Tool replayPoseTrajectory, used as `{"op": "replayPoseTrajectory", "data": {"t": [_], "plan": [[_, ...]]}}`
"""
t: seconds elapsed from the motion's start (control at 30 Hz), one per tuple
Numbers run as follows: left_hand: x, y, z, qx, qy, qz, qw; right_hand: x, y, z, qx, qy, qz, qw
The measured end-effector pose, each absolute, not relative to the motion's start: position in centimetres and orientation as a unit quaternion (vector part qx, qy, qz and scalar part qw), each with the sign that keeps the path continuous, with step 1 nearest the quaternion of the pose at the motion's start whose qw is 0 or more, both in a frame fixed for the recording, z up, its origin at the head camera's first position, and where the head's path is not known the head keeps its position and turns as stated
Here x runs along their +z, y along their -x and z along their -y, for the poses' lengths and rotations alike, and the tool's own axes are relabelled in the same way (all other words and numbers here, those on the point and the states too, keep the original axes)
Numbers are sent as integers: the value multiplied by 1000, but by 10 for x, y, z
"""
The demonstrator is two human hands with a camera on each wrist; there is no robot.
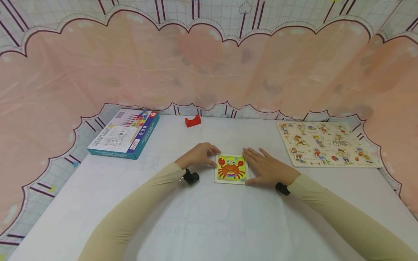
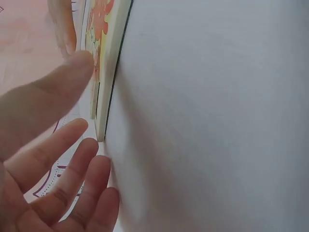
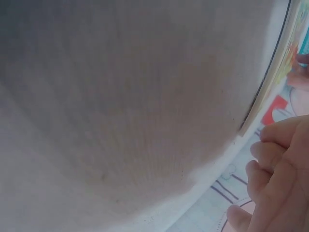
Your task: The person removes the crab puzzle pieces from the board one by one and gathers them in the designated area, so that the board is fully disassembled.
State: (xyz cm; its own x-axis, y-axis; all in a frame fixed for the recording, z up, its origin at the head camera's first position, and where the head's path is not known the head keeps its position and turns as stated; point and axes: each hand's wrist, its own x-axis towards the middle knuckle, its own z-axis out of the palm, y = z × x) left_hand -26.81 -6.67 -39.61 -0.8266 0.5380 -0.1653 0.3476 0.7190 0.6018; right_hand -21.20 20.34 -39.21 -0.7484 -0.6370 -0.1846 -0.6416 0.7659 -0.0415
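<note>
A small square crab puzzle [image 1: 231,169], with an orange crab on yellow and a pale frame, lies flat on the white table between both hands. At its left edge is my left hand [image 1: 200,155], its fingers loosely bent and the thumb close to the frame. The left wrist view shows that hand [image 2: 36,166] beside the puzzle's edge [image 2: 110,72], with the fingers apart. My right hand [image 1: 266,168] lies along the opposite edge, fingers extended, thumb at the near right corner. In the right wrist view, part of the right hand [image 3: 285,179] shows next to the frame.
To the left lies a teal-and-white box [image 1: 122,134]. A red tape-dispenser-like piece [image 1: 193,121] sits near the back edge. On the right is a wooden board [image 1: 326,145] with several figure pictures. A patterned pink cloth [image 1: 209,72] hangs behind the table [image 1: 196,217].
</note>
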Motion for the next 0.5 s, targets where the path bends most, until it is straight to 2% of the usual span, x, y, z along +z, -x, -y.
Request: {"op": "replayPoseTrajectory", "data": {"t": [0.5], "plan": [[-398,267,62,296,-222,-914,165,-392,216,-204,5,337,-934,121]]}}
